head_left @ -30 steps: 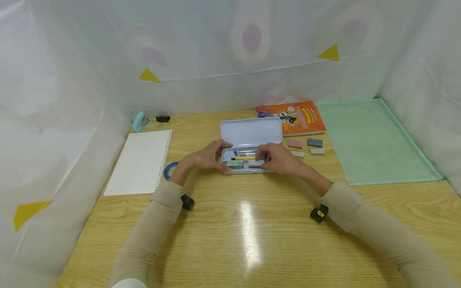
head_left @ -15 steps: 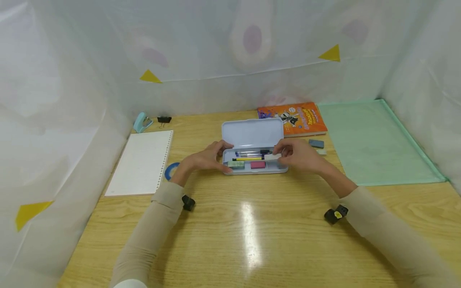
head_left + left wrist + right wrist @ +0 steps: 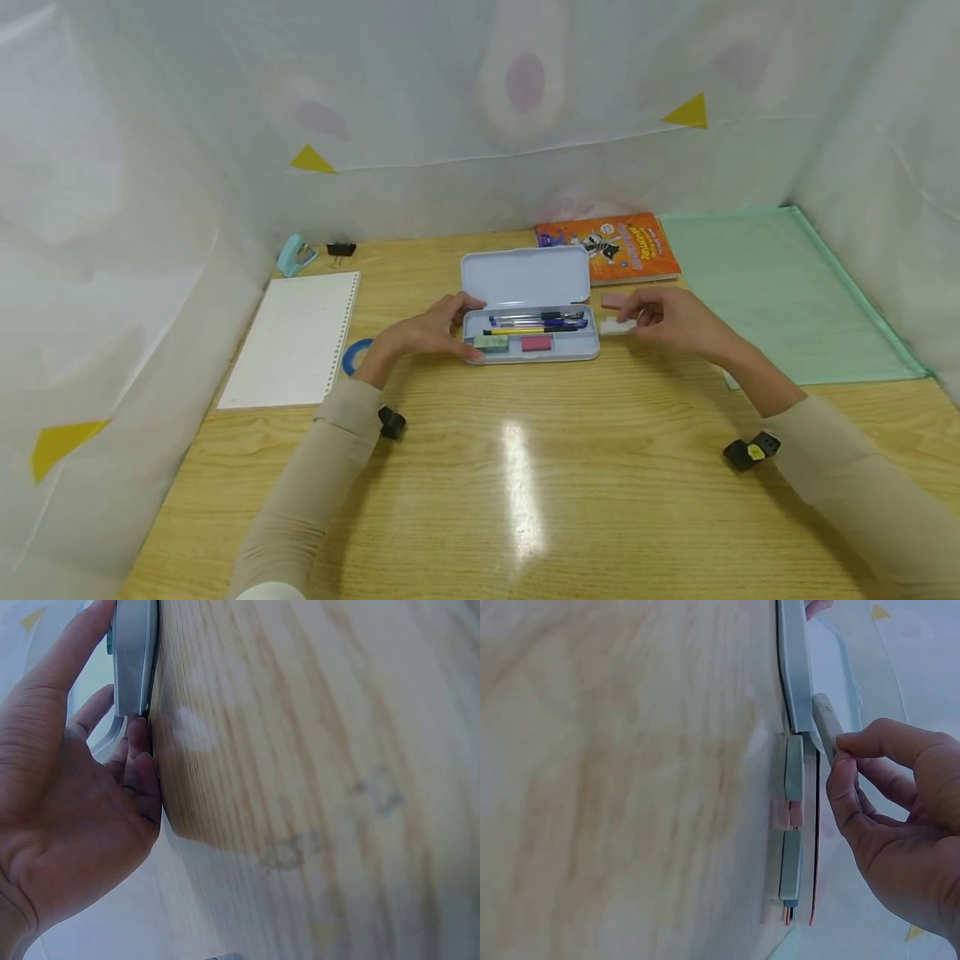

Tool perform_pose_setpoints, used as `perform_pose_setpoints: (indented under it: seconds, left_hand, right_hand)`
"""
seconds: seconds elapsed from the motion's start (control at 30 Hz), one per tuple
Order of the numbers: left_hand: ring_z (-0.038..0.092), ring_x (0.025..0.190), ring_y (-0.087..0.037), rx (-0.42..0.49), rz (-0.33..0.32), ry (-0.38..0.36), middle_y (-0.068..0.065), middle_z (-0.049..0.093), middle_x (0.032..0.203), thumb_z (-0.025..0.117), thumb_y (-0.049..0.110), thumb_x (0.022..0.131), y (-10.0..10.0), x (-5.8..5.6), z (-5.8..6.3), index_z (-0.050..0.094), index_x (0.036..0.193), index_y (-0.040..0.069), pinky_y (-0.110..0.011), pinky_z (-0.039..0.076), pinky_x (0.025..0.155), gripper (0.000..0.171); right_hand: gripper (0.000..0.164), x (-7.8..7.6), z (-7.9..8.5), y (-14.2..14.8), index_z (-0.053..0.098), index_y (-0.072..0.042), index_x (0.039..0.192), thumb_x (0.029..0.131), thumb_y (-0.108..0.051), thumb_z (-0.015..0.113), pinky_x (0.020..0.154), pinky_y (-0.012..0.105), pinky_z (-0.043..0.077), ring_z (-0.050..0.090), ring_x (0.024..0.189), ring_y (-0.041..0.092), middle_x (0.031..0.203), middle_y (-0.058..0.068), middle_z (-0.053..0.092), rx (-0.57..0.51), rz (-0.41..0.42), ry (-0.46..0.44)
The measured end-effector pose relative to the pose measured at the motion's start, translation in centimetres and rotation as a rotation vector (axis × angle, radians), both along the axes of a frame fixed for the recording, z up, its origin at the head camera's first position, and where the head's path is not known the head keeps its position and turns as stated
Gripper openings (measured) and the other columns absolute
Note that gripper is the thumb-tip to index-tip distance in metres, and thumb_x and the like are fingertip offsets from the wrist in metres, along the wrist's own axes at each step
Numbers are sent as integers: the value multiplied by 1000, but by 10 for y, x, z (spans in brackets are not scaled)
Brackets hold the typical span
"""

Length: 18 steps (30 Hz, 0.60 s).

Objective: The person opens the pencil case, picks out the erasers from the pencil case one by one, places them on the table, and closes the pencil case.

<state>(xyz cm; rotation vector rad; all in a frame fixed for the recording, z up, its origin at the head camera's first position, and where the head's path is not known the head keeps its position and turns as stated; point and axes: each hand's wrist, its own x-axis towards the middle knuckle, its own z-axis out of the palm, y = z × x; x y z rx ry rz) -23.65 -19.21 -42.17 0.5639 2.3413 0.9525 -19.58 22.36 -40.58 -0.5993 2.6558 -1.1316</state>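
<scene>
An open pale-blue pencil case (image 3: 525,279) stands mid-table with its lid tilted back. Inside lie clear-barrelled pens (image 3: 537,322), a yellow-and-black pencil (image 3: 517,331), a green eraser (image 3: 491,342) and a pink eraser (image 3: 536,342). My left hand (image 3: 431,327) grips the case's left end, thumb along the front and fingers behind, as the left wrist view also shows. Just right of the case, my right hand (image 3: 678,321) pinches a whitish eraser (image 3: 826,724) between thumb and fingertips. In the right wrist view it is held above the level of a pale eraser (image 3: 793,769) lying on the table.
A pinkish eraser (image 3: 613,300) lies behind my right fingers. An orange book (image 3: 633,250) and a green glass-like board (image 3: 810,300) are at the right. To the left are a notepad (image 3: 292,337), blue tape roll (image 3: 356,356), stapler (image 3: 295,255) and binder clip (image 3: 341,249).
My right hand has lifted the whitish eraser from the pencil case and carried it right, past the case's end. The pink eraser beneath is uncovered. My left hand stays on the case.
</scene>
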Motion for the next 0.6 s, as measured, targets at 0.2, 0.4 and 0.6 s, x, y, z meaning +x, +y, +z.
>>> perform_pose_setpoints:
  seconds: [0.2, 0.4, 0.6]
  left_hand:
    - [41, 128, -25, 3, 0, 4, -7, 41, 142, 89, 37, 82, 0, 0, -1, 39, 153, 20, -43, 37, 113, 89]
    - [41, 128, -25, 6, 4, 6, -7, 41, 143, 90, 37, 82, 0, -1, -3, 39, 153, 20, -43, 36, 113, 89]
    - [41, 128, -25, 5, 9, 1, -6, 42, 142, 90, 37, 82, 0, -1, -2, 39, 153, 21, -43, 37, 113, 89]
  right_hand:
    - [16, 3, -6, 6, 73, -4, 106, 91, -1, 76, 68, 27, 49, 58, 78, 18, 98, 8, 68, 18, 46, -29]
    - [20, 2, -4, 7, 72, -5, 112, 92, 0, 73, 69, 29, 49, 60, 82, 19, 109, 11, 71, 35, 49, -44]
    - [25, 0, 4, 2, 71, -3, 118, 93, 0, 72, 71, 29, 51, 63, 85, 21, 118, 14, 72, 10, 26, -49]
